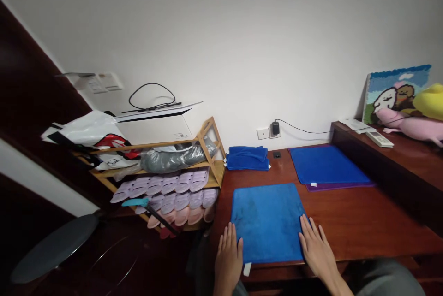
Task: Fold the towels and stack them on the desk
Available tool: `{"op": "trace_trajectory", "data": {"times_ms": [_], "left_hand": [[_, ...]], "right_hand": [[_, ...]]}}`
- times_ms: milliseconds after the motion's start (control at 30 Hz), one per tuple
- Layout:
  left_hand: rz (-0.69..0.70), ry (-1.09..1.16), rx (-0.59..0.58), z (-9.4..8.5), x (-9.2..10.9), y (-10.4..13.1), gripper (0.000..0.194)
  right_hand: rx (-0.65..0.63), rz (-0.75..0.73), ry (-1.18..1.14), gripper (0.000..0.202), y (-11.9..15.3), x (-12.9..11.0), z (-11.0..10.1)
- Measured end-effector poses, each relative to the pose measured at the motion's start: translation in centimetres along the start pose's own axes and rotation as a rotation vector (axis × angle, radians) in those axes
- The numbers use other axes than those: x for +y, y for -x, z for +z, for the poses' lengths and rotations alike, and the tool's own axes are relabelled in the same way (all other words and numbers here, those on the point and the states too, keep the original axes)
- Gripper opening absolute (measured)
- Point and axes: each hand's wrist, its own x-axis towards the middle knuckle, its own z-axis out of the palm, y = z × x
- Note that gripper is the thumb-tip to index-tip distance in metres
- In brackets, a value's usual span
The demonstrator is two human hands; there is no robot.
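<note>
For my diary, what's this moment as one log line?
left hand: at front cloth, left edge; right hand: same cloth, right edge; cloth: flat on table

Square blue cloth [266, 222] (darkly smudged), spread flat, white tag [247, 269] at near left corner, on reddish-brown table [360, 222]

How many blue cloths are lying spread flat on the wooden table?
2: the near blue cloth, between the left hand and the right hand; the far blue cloth, farther right on a purple cloth. Others may be hidden underneath.
</note>
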Motion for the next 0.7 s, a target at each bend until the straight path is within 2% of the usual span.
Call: {"op": "trace_trajectory", "data": {"times_ms": [100, 167, 267, 367, 467, 567, 633, 700], "left_hand": [[-0.004, 0.013, 0.02, -0.2, -0.1, 0.3, 0.061], [-0.01, 0.022, 0.019, -0.4, 0.4, 0.3, 0.061], [-0.011, 0.035, 0.002, -0.8, 0.9, 0.0, 0.06], [-0.012, 0.031, -0.008, -0.9, 0.8, 0.1, 0.06], [-0.013, 0.017, -0.024, -1.0, 0.5, 0.5, 0.059], [-0.009, 0.012, -0.048, -1.6, 0.5, 0.4, 0.06], [-0.002, 0.023, -0.051, -2.4, 1.4, -0.6, 0.061], [0.038, 0.061, -0.056, -3.2, 3.5, -2.7, 0.061]], "right_hand": [[-0.01, -0.004, 0.001, 0.069, -0.8, 0.4, 0.0], [-0.005, -0.002, 0.008, 0.069, -2.5, 0.4, -0.9], [-0.008, 0.029, 0.035, 0.068, -6.7, -0.5, -3.0], [-0.075, 0.055, 0.058, 0.067, -11.1, -1.6, -4.4], [-0.134, 0.06, 0.075, 0.066, -13.6, -1.9, -4.0], [-0.117, 0.049, 0.088, 0.067, -14.2, -1.4, -2.6], [-0.103, 0.03, 0.087, 0.067, -14.1, -1.0, -1.8], [-0.103, 0.02, 0.084, 0.067, -14.1, -0.7, -1.5]]}}
